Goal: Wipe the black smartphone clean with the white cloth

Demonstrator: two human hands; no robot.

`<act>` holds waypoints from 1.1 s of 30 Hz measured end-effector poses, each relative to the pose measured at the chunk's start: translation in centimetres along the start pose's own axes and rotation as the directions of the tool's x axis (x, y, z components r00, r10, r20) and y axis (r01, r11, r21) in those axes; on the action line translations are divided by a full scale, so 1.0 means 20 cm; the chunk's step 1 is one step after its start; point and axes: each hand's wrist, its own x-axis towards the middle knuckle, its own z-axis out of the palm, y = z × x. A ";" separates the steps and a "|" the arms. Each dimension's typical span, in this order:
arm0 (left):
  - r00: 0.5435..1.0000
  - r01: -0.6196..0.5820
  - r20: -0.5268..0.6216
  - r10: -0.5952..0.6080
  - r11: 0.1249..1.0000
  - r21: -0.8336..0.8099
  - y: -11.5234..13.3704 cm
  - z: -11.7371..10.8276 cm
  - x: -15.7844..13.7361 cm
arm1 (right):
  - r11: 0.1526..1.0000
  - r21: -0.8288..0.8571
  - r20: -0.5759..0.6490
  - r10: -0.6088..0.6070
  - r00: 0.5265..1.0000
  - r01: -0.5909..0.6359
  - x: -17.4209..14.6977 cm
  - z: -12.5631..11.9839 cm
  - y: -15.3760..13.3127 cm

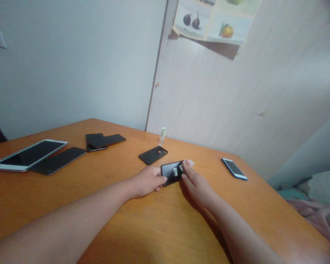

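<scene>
A dark smartphone (169, 171) with a small bright patch on its face is held just over the table. My left hand (148, 180) grips its left end, thumb on top. My right hand (194, 179) presses a white wipe or tissue (191, 162) against the phone's right end, fingers closed together over it. Behind the phone lies an empty black phone case (153, 155) with a hole near one corner. Just beyond the case stands a small clear pump bottle (162, 137).
On the left lie a white tablet (30, 154), a dark phone (60, 160) and two overlapping dark phones or cases (106, 140). A blue-edged phone (234, 169) is near the wooden table's (132, 231) right edge. A wall and cabinet panel (209, 95) stand behind.
</scene>
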 end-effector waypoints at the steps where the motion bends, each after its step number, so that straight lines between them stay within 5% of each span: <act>1: 1.000 0.004 -0.005 -0.004 1.000 -0.008 0.00 0.00 0.00 | 1.000 0.002 -0.004 0.011 1.000 -0.011 0.00 0.00 0.01; 7: 0.999 -0.036 0.002 0.036 0.997 -0.067 0.01 0.00 0.00 | 0.976 0.107 0.156 -0.205 0.966 0.190 -0.06 0.00 -0.17; 14: 0.998 0.024 -0.055 -0.024 1.000 0.000 -0.01 -0.01 0.00 | 0.999 -0.037 0.053 0.033 0.998 -0.031 -0.02 -0.01 -0.04; 20: 1.000 -0.015 -0.006 0.015 0.999 -0.051 0.01 0.00 0.00 | 0.980 0.065 0.150 -0.198 0.969 0.190 -0.06 0.01 -0.17; 27: 0.996 0.045 -0.072 -0.045 0.999 -0.007 0.01 -0.01 0.00 | 0.996 -0.070 0.114 0.062 0.992 -0.054 -0.02 -0.02 -0.06; 33: 0.999 -0.002 -0.041 0.001 1.000 -0.029 0.01 0.00 0.01 | 0.982 0.006 0.225 -0.187 0.956 0.190 -0.07 0.00 -0.19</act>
